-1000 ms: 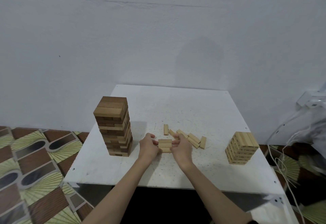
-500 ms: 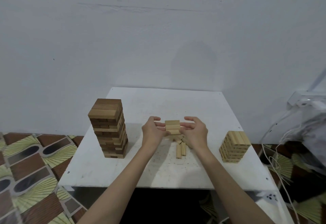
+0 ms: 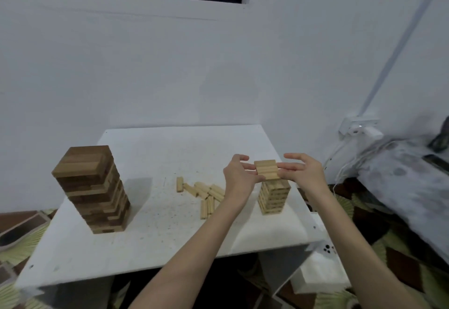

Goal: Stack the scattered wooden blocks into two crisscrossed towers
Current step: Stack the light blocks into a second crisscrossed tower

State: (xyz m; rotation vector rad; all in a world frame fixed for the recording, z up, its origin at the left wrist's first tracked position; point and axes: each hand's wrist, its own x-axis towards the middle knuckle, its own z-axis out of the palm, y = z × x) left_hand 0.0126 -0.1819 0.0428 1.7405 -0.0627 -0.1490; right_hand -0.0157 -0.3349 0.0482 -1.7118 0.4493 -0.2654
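Left hand (image 3: 239, 175) and right hand (image 3: 303, 171) clamping a small bundle of pale blocks (image 3: 266, 169) between them — fingers pressed on opposite ends, thumbs raised above. Bundle held level in the air, long axis left-to-right, just above the short pale tower (image 3: 274, 197); contact with its top not discernible. Short tower upright near the right edge of white table (image 3: 155, 240). Loose pale blocks (image 3: 205, 193) scattered mid-table, left of the left wrist — some pointing away from the camera, some diagonal. Tall dark tower (image 3: 91, 188) upright on the left, leaning slightly, layers crisscrossed. White speckled tabletop against plain white wall (image 3: 145, 65); patterned floor (image 3: 21, 233) below; socket with white cables (image 3: 359, 130) at right.
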